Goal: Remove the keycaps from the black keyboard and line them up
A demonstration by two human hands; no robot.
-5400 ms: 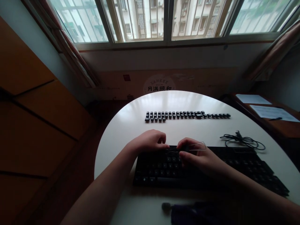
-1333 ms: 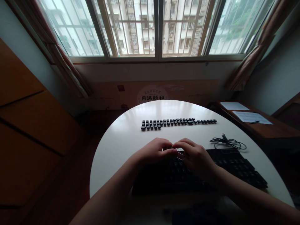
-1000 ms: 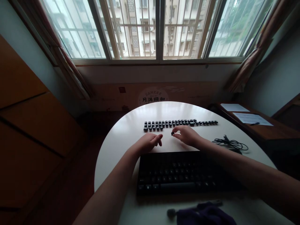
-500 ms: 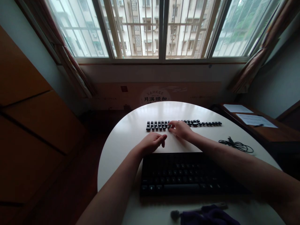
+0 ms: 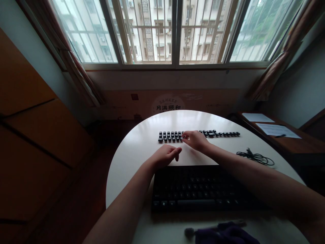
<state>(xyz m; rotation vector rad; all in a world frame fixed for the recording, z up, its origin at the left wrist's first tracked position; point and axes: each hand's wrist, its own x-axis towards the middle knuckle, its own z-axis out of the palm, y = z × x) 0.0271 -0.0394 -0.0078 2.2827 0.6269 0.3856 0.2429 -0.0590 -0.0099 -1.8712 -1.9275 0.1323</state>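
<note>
Purple cloth (image 5: pixel 225 235), crumpled, lowest and nearest, well this side of both hands' fingers; dark-bristled brush head (image 5: pixel 189 232) just beside its left end. Black keyboard (image 5: pixel 193 195) next, flat on the white table (image 5: pixel 124 169), just nearer than the left fingers; right part under the right forearm and in shadow, upper strip too dark to read.

Left hand (image 5: pixel 166 156) hangs at the keyboard's far edge, fingers curled loosely, thumb lying over them; undersides hidden, cannot tell if they grip. Black cable (image 5: pixel 255 157), coiled, on the table well right of the right fingers, slightly nearer than them.

Right hand (image 5: pixel 195 140) reaches past the left, beyond the keyboard. Its thumb and fingers pinch a small keycap (image 5: pixel 181 138) at the right end of the front row. More black keycaps (image 5: pixel 169 134) in neat rows left of those fingers; some behind the hand, hidden; a line of others (image 5: pixel 225 134) runs out to the right of it.

Farther than the fingers, off right: brown side table (image 5: pixel 299 145), paper sheets (image 5: pixel 269 128), dark pen (image 5: pixel 280 136) on one. Straight beyond: printed panel (image 5: pixel 215 101) under the window, barred panes (image 5: pixel 157 37), curtain (image 5: pixel 78 78) far left.
</note>
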